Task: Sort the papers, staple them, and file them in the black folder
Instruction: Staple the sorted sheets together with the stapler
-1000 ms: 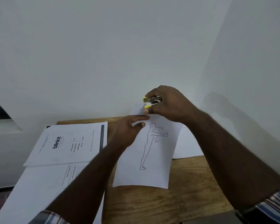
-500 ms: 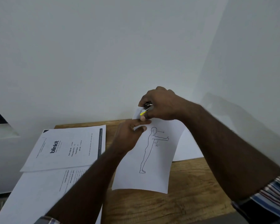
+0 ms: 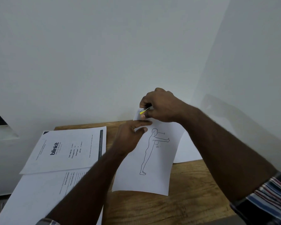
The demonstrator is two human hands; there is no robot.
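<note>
A white sheet with a line drawing of a standing figure [image 3: 146,161] lies on the wooden table [image 3: 185,200], its top left corner lifted. My right hand [image 3: 161,106] is closed around a small yellow and metal stapler [image 3: 144,110], clamped on that lifted corner. My left hand [image 3: 131,133] presses the sheet just below the corner, its fingers pinching the paper edge. The black folder is not in view.
A printed "blinkit" sheet [image 3: 66,150] lies at the left on top of another text page [image 3: 44,192]. One more white sheet [image 3: 186,146] sticks out behind my right forearm. White walls close the table in at the back and right.
My right hand has tilted the stapler and lowered it slightly onto the paper's corner. The view has shifted a little; the sheets stay where they were.
</note>
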